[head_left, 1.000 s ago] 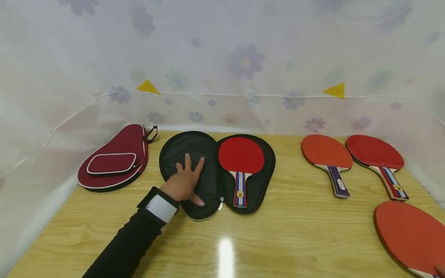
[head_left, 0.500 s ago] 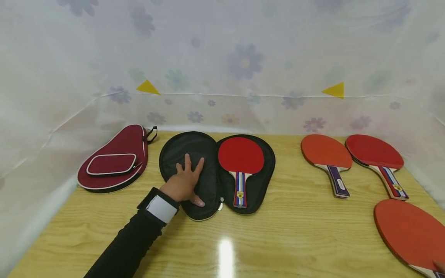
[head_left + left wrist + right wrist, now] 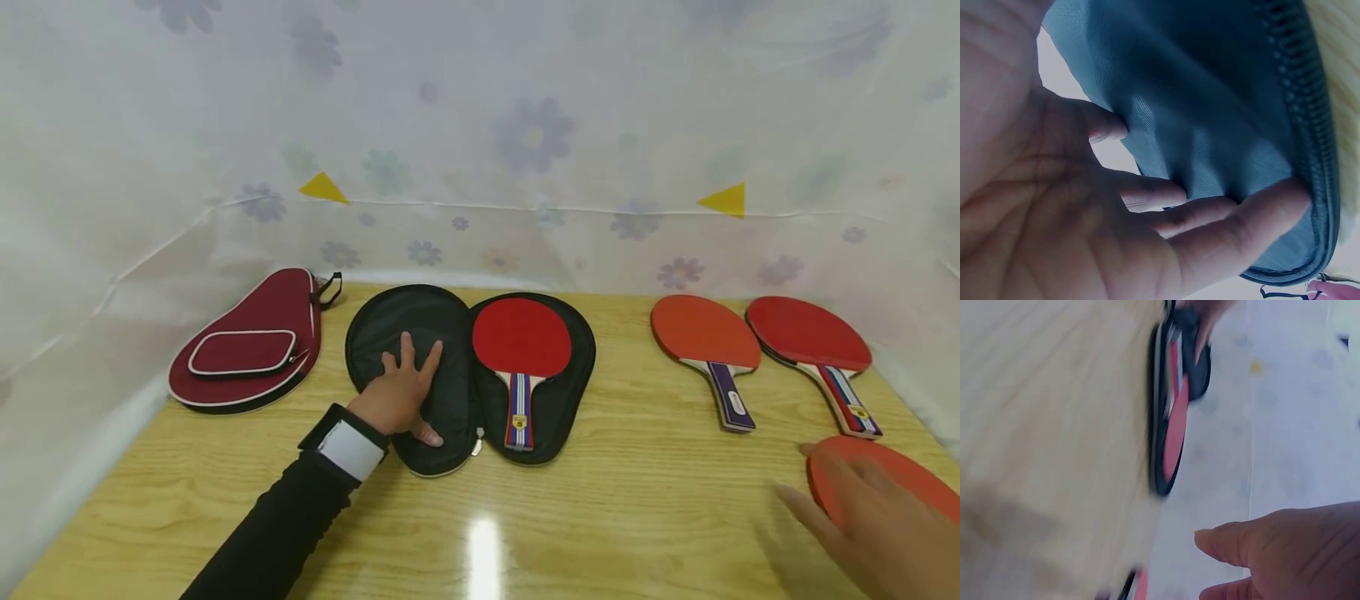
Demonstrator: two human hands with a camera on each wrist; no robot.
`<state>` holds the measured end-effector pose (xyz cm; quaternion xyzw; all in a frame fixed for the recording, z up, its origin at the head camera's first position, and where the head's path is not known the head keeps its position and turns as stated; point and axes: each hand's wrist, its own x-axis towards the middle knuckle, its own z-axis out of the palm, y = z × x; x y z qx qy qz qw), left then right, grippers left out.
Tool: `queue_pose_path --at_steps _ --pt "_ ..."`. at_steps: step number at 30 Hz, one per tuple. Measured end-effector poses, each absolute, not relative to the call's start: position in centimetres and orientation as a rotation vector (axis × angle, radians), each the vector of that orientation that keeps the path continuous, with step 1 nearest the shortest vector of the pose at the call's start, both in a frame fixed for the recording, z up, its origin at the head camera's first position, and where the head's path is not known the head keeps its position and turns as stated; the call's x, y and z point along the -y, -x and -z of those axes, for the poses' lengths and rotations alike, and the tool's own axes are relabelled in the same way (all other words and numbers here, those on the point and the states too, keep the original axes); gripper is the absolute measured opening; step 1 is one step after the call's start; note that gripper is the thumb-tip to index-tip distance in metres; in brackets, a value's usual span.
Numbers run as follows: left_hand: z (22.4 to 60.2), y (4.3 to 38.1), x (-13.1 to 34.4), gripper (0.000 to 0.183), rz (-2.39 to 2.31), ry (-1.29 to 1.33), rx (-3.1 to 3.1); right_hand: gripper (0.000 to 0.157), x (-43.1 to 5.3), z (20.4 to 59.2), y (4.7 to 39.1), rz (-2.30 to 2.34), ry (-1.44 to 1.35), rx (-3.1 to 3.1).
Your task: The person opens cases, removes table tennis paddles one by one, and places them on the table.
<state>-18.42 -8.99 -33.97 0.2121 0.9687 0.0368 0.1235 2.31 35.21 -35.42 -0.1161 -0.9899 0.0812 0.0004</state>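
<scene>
My left hand point(image 3: 397, 394) rests with spread fingers on the left half of an unzipped black paddle case point(image 3: 408, 312); the left wrist view shows its fingertips pressing the dark fabric near the zipper edge. On the case's right half lies a red table tennis paddle point(image 3: 521, 337), its striped handle toward me. At the lower right my right hand point(image 3: 877, 517), slightly blurred, hovers over or in front of an orange-red paddle point(image 3: 911, 471), partly covering it. In the right wrist view only the thumb and part of a finger of that hand show, holding nothing visible.
A maroon paddle case point(image 3: 262, 308) with a small front pocket lies at the back left. Two more paddles, an orange one point(image 3: 705, 331) with a purple handle and a red one point(image 3: 810, 333), lie at the back right. Behind the wooden table point(image 3: 637, 517) hangs a flowered sheet.
My right hand has come away from the handle of the near-right paddle and moved left into view, fingers extended, in front of it. The left hand stays on the case.
</scene>
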Motion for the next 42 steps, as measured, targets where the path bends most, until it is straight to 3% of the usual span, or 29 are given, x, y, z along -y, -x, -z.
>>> queue_pose_path --at_steps 5,11,19,30,42 --pt "34.3 18.3 9.1 0.131 -0.155 -0.61 -2.812 0.059 -27.0 32.2 3.5 -0.307 -0.139 3.111" --pt "34.8 18.2 8.9 0.132 -0.169 -0.637 -2.836 0.049 -19.7 32.7 8.5 -0.388 -0.386 3.046" --pt "34.5 18.0 8.0 0.131 -0.172 -0.656 -2.827 0.034 -15.2 34.4 11.4 -0.571 -0.39 3.013" --pt "34.3 18.2 8.0 0.131 -0.141 -0.64 -2.833 0.037 -13.0 35.4 12.3 -0.58 -0.186 3.043" --pt "34.3 18.2 8.1 0.131 -0.146 -0.645 -2.831 0.035 -12.2 36.4 13.0 -0.59 -0.165 3.031"
